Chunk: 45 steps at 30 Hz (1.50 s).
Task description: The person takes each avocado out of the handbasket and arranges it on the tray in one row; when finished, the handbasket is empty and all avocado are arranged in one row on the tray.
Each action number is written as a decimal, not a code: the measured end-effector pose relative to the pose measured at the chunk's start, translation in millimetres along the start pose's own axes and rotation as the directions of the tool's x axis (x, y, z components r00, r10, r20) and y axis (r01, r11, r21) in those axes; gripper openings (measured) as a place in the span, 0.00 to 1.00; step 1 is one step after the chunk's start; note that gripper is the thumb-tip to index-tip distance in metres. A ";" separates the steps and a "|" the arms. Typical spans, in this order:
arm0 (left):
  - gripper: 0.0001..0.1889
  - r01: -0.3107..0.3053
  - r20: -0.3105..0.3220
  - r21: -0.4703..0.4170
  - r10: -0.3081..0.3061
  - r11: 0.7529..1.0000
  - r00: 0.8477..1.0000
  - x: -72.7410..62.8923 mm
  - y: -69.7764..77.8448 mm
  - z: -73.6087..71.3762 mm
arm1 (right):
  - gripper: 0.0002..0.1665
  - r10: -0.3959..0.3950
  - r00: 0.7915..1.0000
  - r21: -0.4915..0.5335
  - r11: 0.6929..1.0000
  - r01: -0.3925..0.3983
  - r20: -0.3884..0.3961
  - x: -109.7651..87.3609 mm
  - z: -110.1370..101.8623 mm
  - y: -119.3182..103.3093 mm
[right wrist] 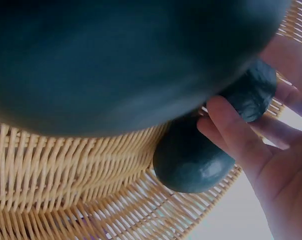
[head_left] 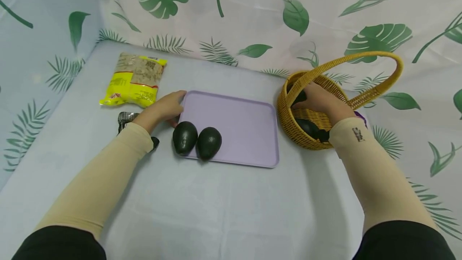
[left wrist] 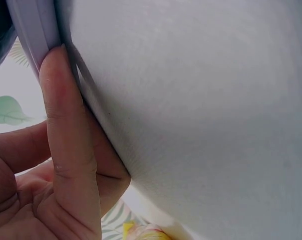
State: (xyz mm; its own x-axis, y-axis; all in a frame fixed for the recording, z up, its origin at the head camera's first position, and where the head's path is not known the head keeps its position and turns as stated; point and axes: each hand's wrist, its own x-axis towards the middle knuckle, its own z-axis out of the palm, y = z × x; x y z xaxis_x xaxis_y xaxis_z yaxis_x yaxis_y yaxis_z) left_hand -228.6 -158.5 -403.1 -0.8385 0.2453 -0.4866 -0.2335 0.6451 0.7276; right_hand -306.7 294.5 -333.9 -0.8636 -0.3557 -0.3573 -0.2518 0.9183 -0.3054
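White cloth printed with green leaves (head_left: 245, 21) backs a pale tabletop (head_left: 231, 204), on which a lilac tray (head_left: 242, 131) occupies the centre of the frame. Two dark avocados, one left (head_left: 185, 138) and one right (head_left: 209, 143), sit side by side at the tray's lower-left corner, over its near rim. The left hand (head_left: 166, 107) rests along the tray's left edge, a straight finger touching the outer rim, as the left wrist view shows. At right, the right hand (head_left: 319, 99) reaches inside a wicker basket (head_left: 287, 119) among further dark fruits (right wrist: 193, 160); whether its fingers grip one cannot be told. A yellow bag (head_left: 135, 79) lies at upper left, above a black-and-white packet (head_left: 127, 118) partly hidden by the left arm. Likely faults: a nudge of the tray could roll the rounded avocados off its low rim; a shallow hold on smooth skin could drop a fruit; a forearm catching the basket's handle (head_left: 377, 54) could tip it.
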 end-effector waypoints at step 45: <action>0.38 -0.006 0.023 -0.006 0.006 1.000 1.000 -3.2 3.7 -1.6 | 0.53 0.063 0.969 0.109 0.993 -0.038 -0.240 -109.5 -3.4 -27.8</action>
State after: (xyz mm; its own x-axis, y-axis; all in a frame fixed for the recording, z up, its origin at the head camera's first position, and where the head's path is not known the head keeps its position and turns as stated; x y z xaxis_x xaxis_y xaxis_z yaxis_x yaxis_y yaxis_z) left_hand -227.5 -158.1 -398.1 -0.8283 0.2658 -0.4932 -0.2315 0.6392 0.7334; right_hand -206.7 308.5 -283.3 -0.9574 -0.2448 -0.1532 -0.1699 0.9065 -0.3865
